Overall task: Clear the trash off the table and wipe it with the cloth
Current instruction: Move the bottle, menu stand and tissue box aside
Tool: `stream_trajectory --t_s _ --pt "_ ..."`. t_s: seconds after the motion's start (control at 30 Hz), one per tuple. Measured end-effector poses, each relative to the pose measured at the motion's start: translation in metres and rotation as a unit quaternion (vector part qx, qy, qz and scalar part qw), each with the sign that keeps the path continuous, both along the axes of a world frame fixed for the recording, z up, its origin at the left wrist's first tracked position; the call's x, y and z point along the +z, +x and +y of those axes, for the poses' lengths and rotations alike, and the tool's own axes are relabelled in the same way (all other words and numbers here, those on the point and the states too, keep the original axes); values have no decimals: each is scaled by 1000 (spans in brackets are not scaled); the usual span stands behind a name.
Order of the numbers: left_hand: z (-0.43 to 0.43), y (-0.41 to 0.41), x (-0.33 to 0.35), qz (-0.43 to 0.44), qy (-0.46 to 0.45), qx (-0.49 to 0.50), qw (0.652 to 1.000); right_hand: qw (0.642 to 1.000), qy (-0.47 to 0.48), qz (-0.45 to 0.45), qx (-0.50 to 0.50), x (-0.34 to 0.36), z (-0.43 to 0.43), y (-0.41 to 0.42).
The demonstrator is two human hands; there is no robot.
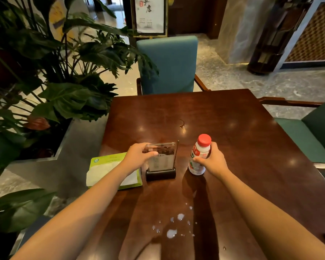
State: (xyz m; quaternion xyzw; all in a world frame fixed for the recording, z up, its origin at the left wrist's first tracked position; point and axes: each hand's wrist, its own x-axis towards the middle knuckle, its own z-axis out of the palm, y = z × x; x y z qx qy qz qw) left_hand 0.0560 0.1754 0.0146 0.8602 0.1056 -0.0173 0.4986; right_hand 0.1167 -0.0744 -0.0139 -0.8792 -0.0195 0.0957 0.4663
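A white drink bottle [199, 152] with a red cap stands upright on the dark wooden table [251, 139]; my right hand [212, 162] is wrapped around its right side. My left hand [137, 156] grips the top left edge of a clear acrylic sign holder [162, 160] set in a black base. White liquid drops [174, 227] are spilled on the near part of the table. A small dark scrap [182, 124] lies near the table's middle. A green tissue pack [109, 169] with white tissue lies at the left edge, partly under my left forearm. No cloth is in sight.
A large potted plant [60, 87] crowds the table's left side. A teal chair [168, 64] stands at the far edge, and a green chair [311, 136] at the right. A framed poster [150, 15] stands behind on the marble floor.
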Motion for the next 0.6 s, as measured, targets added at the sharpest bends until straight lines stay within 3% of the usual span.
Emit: stream_trajectory --t_s 0.27,0.47,0.6 --pt "29 21 34 -50 -16 73 996 999 -15 -38 31 29 21 46" --pt "58 73 35 -69 -61 119 989 998 -6 -54 35 37 52 99" --pt "72 117 29 -79 -42 121 989 999 -3 -33 20 32 72 139"
